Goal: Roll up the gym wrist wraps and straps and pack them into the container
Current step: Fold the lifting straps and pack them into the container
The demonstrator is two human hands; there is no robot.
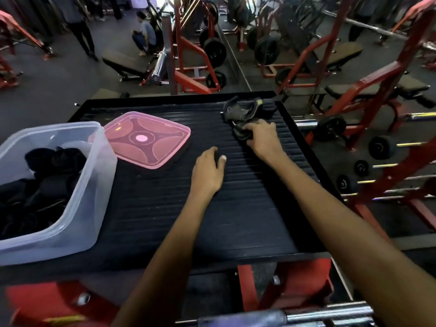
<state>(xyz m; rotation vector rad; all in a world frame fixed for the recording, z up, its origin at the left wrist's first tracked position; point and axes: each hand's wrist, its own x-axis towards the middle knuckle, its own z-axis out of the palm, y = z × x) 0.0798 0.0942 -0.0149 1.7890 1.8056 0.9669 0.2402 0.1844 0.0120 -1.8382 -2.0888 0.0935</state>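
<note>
On the black ribbed worktop [165, 208] a clear container [77, 204] stands at the near left, its lid off, with a heap of dark wraps [44, 180] already inside. The pink lid [147, 139] lies flat on the worktop just beside the container's far right corner. At the far right edge of the worktop sits a loose bundle of dark straps [243, 108], one looped end curling up and a yellowish patch showing near its top. The right hand [263, 138] reaches to the near end of that bundle, its fingers curled over a dark rolled piece [241, 134] and gripping it against the worktop. The left hand [207, 171] rests palm down near the middle of the worktop, well apart from the container, with its fingers bent and the thumb out to the right; something dark seems to sit under the fingertips, but it blends with the black surface and I cannot tell whether the hand holds anything. Both forearms come in bare from the near edge. Beyond the worktop stand red racks [188, 55], benches and weight plates, and a person crouches on the floor at the far left.
</note>
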